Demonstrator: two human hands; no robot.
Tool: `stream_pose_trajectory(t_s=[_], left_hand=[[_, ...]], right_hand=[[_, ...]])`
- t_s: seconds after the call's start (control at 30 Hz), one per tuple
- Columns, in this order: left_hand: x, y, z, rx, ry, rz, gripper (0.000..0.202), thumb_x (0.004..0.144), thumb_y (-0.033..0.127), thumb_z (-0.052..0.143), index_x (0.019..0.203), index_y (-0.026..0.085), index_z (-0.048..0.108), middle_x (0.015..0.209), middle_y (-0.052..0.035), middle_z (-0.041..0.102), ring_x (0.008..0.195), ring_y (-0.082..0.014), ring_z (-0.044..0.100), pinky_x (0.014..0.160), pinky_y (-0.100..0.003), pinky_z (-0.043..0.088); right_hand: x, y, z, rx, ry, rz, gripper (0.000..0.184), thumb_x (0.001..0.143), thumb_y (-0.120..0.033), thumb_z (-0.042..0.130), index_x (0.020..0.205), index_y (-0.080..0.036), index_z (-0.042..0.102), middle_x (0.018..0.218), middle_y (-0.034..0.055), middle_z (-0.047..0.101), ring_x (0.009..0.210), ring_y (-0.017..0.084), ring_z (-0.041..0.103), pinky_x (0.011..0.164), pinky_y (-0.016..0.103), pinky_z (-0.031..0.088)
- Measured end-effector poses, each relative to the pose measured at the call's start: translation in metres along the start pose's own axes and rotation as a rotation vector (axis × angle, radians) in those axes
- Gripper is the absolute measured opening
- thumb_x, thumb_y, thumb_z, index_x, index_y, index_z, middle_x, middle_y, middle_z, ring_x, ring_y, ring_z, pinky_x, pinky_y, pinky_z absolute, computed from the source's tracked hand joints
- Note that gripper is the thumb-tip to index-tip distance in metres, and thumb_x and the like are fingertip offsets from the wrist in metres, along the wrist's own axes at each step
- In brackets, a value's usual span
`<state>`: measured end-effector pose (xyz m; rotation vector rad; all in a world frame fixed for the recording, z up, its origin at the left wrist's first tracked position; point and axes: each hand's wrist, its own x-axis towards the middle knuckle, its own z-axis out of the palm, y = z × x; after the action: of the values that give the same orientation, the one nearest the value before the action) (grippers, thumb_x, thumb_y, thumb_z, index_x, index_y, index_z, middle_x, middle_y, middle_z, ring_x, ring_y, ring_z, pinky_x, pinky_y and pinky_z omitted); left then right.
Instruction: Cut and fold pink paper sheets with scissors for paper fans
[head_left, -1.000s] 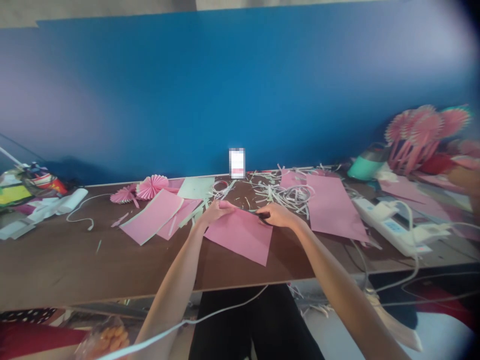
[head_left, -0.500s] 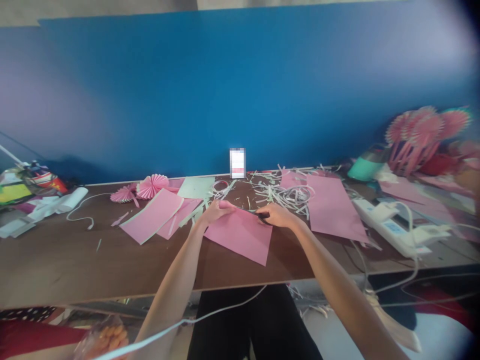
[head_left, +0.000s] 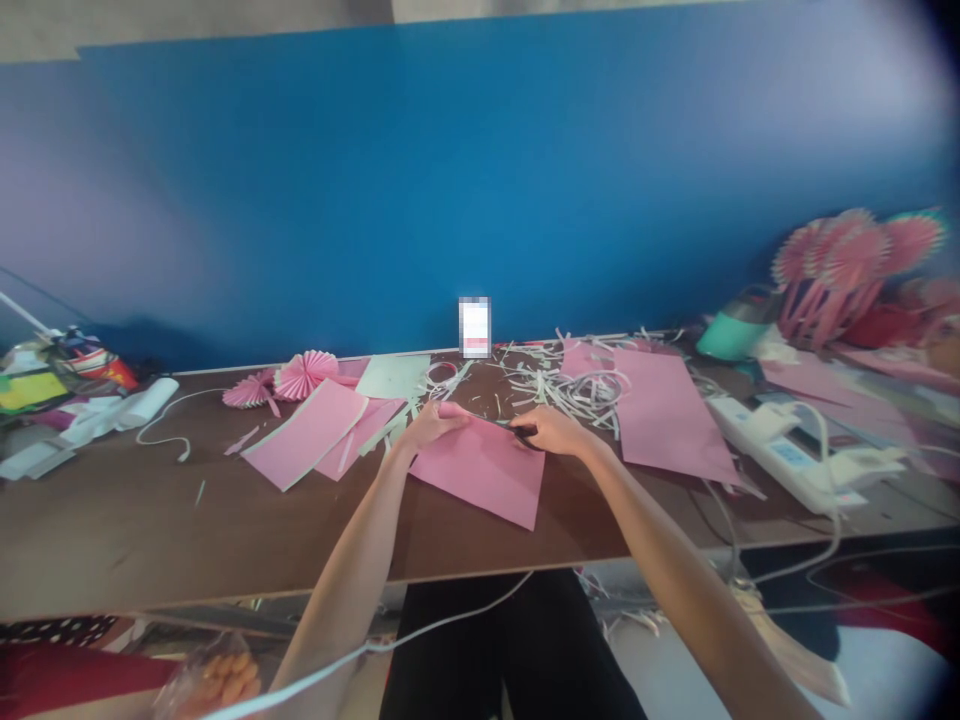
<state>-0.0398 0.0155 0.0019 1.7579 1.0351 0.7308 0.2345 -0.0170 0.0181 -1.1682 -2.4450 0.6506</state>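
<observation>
My left hand [head_left: 433,425] pinches the top edge of a pink paper sheet [head_left: 480,480] lying on the table. My right hand [head_left: 555,431] grips black-handled scissors [head_left: 523,432] whose blades meet that same edge. A thin pale green strip [head_left: 504,423] runs along the edge between my hands. The scissor blades are mostly hidden by my fingers and the paper.
The brown wooden tabletop [head_left: 150,520] holds loose pink sheets [head_left: 667,415], pink paper fans [head_left: 302,375] and a tangle of white paper strips [head_left: 562,385]. A white power strip [head_left: 780,450] with cables lies at right. More pink fans [head_left: 840,265] are piled at far right.
My right hand and the scissors have shifted slightly left along the sheet's edge, toward my left hand. The pink sheet has barely moved.
</observation>
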Motion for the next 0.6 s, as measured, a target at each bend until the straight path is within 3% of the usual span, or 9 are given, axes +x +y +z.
stream_pose_trajectory(t_s=[0.47,0.6], left_hand=[[-0.0024,0.0052,0.0015,-0.018,0.022,-0.036,0.040,0.073,0.048,0.065,0.094,0.014,0.071,0.088,-0.0107,0.071,0.078,-0.0224,0.066,0.067,-0.030,0.051],[-0.0045,0.0086,0.0017,-0.077,-0.041,-0.015,0.043,0.075,0.047,0.063,0.100,0.013,0.070,0.093,-0.0127,0.070,0.082,-0.0238,0.066,0.070,-0.032,0.051]], right_hand=[[0.0002,-0.0039,0.0014,-0.153,0.096,0.003,0.014,0.075,-0.029,0.057,0.081,-0.021,0.068,0.070,0.0005,0.063,0.060,0.012,0.046,0.057,0.024,0.026],[0.0008,-0.0035,0.0015,-0.156,0.091,0.004,0.014,0.075,-0.027,0.057,0.082,-0.022,0.067,0.073,0.0005,0.064,0.061,0.013,0.048,0.057,0.024,0.026]])
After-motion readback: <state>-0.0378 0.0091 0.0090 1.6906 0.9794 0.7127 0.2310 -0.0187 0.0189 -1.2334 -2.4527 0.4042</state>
